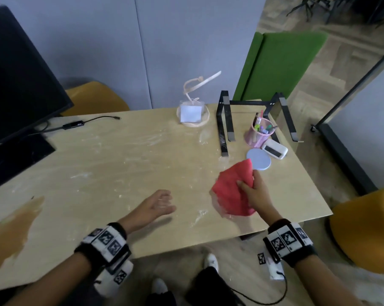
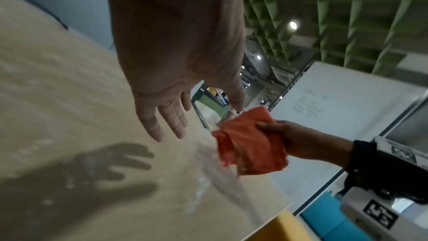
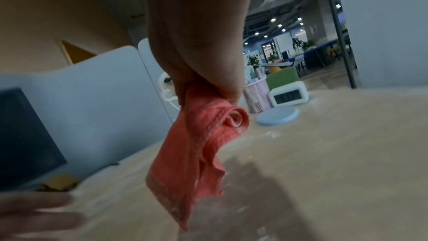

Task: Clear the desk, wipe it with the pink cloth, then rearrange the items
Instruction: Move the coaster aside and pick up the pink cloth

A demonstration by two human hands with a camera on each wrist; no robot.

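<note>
My right hand (image 1: 250, 191) pinches the pink cloth (image 1: 233, 191) by its upper edge and holds it just above the wooden desk (image 1: 131, 164) at the front right. The cloth (image 3: 197, 153) hangs bunched below my right hand (image 3: 208, 80); the left wrist view shows the cloth (image 2: 250, 144) from the side. My left hand (image 1: 160, 205) hovers over the desk's front middle, fingers spread and relaxed, holding nothing. In its own view the left hand (image 2: 169, 120) casts a shadow on the desk. White dusty smears cover the desk surface.
A black monitor (image 1: 16, 96) stands at the left. At the back right are a black laptop stand (image 1: 225, 124), a pink pen cup (image 1: 258, 134), a white clock (image 1: 275, 150), a round blue coaster (image 1: 259, 161) and a small lamp with note holder (image 1: 192, 113). A brown stain (image 1: 12, 228) marks the front left.
</note>
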